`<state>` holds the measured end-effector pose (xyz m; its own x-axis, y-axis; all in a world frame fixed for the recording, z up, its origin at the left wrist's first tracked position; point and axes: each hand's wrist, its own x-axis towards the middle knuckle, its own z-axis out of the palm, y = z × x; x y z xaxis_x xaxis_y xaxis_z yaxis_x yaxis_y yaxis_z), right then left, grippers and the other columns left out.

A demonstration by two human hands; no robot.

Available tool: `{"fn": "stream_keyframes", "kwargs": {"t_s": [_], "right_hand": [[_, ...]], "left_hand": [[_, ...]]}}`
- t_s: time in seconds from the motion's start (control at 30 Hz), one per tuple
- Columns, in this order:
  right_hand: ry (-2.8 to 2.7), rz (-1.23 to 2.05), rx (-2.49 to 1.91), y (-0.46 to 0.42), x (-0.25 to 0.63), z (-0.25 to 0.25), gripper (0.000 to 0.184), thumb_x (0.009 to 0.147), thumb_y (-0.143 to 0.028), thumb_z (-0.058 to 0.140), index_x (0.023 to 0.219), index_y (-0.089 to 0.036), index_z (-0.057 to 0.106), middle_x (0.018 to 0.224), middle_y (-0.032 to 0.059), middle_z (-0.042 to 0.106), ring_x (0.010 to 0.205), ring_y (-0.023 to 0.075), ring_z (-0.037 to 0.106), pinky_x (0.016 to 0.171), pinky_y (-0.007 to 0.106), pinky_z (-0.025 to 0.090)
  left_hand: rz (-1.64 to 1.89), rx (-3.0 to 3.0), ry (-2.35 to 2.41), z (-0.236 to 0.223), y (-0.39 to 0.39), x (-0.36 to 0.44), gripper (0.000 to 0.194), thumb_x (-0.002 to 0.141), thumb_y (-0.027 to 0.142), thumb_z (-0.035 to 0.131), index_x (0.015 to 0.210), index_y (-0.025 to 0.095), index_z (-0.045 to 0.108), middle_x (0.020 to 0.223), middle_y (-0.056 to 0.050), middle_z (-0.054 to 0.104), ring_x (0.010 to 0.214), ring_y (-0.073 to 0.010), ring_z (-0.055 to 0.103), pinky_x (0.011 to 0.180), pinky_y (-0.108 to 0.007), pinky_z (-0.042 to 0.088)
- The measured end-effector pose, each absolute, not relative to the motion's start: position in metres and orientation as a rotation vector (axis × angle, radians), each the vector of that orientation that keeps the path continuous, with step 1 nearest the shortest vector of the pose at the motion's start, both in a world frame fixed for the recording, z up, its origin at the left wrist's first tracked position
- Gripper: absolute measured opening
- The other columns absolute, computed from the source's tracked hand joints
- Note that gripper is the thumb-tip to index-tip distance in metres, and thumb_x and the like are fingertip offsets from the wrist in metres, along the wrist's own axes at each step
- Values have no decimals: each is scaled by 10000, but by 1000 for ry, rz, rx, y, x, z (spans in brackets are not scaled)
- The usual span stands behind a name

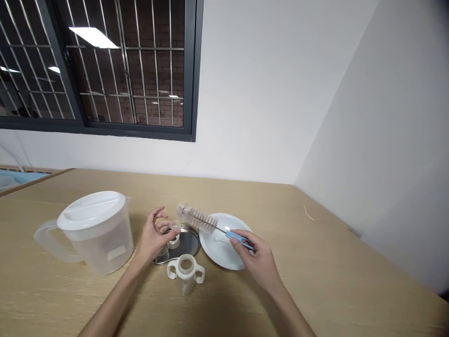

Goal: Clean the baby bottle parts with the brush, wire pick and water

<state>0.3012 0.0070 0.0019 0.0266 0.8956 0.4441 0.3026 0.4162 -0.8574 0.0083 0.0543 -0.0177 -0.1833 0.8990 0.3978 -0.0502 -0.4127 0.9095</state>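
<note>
My left hand (154, 236) pinches a small clear nipple-like bottle part (174, 226) over a round steel dish (185, 241). My right hand (255, 255) grips the blue handle of a bottle brush (198, 217), whose white bristles point left toward that part. A clear baby bottle with two handles (185, 270) stands in front of the dish, close to me. A white plate (219, 248) lies under the brush's wire, right of the dish.
A large clear plastic jug with a white lid (94, 231) stands at the left on the wooden table (333, 262). White walls meet in a corner at the right; a barred window is at the upper left.
</note>
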Motion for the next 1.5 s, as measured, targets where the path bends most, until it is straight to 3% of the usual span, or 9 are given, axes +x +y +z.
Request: {"fn": "stream_keyframes", "kwargs": {"t_s": [0.23,0.6,0.8,0.97,1.27,1.5], "right_hand": [[-1646,548,-1127,6,298,1,288,863,-439,625,998,-205,723,1024,86,731,764,193,683,616,254,562],[-1634,559,-1115,5,298,3,288,868,-435,618,1011,-207,718,1062,90,719,803,196,679,613,246,556],[-1665,503,-1133,5,299,6,300,872,-448,605,989,-198,723,973,91,732,689,181,657,550,251,536],[-1525,506,-1129,4,298,8,359,836,-515,624,948,-191,730,973,108,739,757,215,685,596,273,565],[-1675,525,-1115,2,299,7,269,873,-425,613,996,-213,724,1013,79,724,723,170,654,552,232,529],[-1581,512,-1137,7,303,5,304,857,-448,628,992,-190,717,1003,104,728,775,205,677,603,262,562]], "left_hand": [[1686,1380,1046,-15,52,12,766,580,236,856,1217,259,430,1019,23,501,737,-100,674,757,-272,565],[1667,1393,1066,-17,53,11,787,583,273,851,1228,253,401,1017,15,509,742,-131,686,763,-319,581],[1691,1371,1060,-15,53,9,776,586,257,852,1225,254,411,1029,19,501,762,-115,688,781,-295,573],[1687,1361,1065,-16,54,6,757,599,255,845,1222,266,416,1041,20,500,789,-131,703,767,-294,574],[1680,1440,1068,-19,52,12,758,598,258,844,1235,250,433,1053,0,531,745,-116,677,770,-309,570],[1683,1415,1096,-19,55,7,759,590,260,849,1227,251,436,1036,4,525,774,-126,693,753,-283,571]]}}
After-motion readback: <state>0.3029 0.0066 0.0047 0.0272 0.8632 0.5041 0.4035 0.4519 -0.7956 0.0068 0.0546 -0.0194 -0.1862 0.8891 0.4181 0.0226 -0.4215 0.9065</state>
